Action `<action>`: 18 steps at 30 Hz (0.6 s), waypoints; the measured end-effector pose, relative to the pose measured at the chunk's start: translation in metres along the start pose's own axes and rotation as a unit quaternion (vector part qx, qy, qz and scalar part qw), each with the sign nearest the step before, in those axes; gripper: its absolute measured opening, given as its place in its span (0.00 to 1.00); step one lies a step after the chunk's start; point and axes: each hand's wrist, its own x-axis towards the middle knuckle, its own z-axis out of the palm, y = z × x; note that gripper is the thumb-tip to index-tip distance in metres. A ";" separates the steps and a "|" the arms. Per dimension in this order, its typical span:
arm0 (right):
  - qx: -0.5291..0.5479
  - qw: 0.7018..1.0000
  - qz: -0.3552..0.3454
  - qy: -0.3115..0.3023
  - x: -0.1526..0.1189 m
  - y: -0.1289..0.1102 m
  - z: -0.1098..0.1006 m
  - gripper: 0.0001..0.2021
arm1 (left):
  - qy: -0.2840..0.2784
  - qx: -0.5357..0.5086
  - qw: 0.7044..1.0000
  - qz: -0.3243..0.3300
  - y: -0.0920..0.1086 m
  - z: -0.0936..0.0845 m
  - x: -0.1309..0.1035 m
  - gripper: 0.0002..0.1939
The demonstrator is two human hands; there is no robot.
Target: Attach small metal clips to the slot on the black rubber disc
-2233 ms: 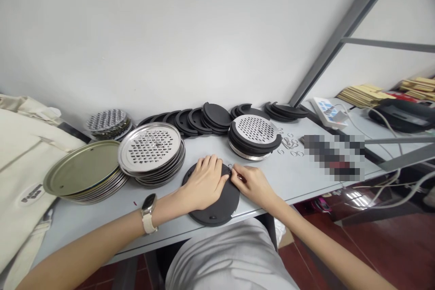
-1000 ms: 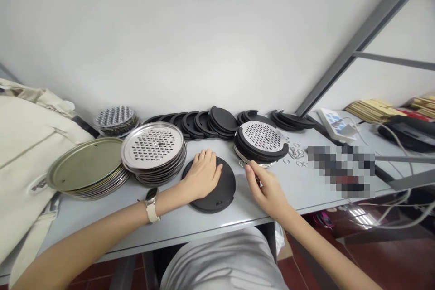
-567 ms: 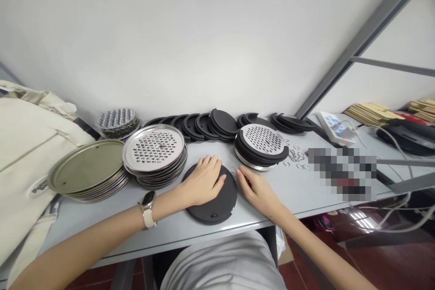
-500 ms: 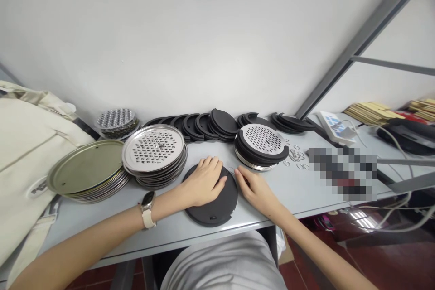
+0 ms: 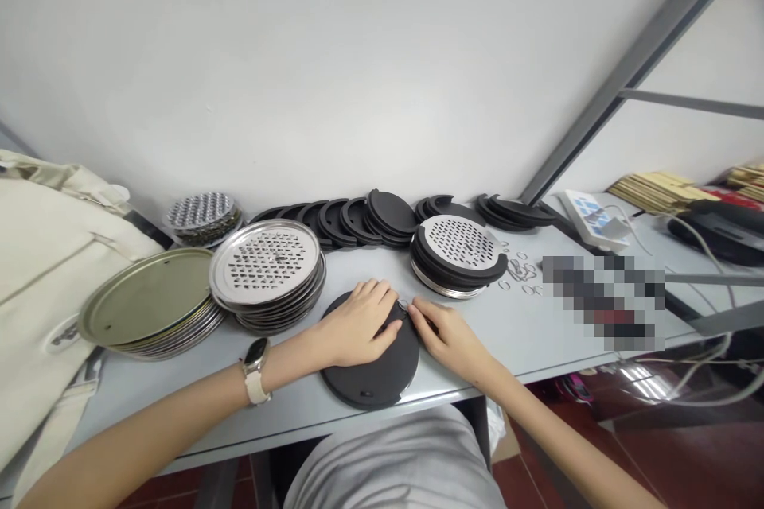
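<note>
At table edge (image 5: 239,442), disc (image 5: 377,372) under hand (image 5: 360,324), gap behind

Black disc (image 5: 371,375), silvery ring (image 5: 404,305), olive tray (image 5: 152,294), dark-dotted silver plate (image 5: 268,260), grey table (image 5: 501,326)

White wall (image 5: 298,79), slanting metal frame (image 5: 633,67) — pale table (image 5: 537,326), red floor (image 5: 680,453)

Soft light across the wall (image 5: 382,87) (white glare on the floor (image 5: 686,453)), stretched edges.
</note>
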 end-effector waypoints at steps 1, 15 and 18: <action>0.000 1.000 -0.003 0.001 0.000 0.000 0.000 0.15 | -0.001 -0.001 1.000 0.001 0.000 0.000 0.000 0.09; -0.005 1.000 -0.013 -0.009 -0.001 -0.001 0.000 0.14 | -0.021 0.007 1.000 0.008 0.001 -0.002 0.001 0.13; -0.026 0.999 -0.018 -0.006 -0.002 0.000 0.000 0.13 | -0.018 0.007 1.000 0.009 0.001 -0.002 0.000 0.13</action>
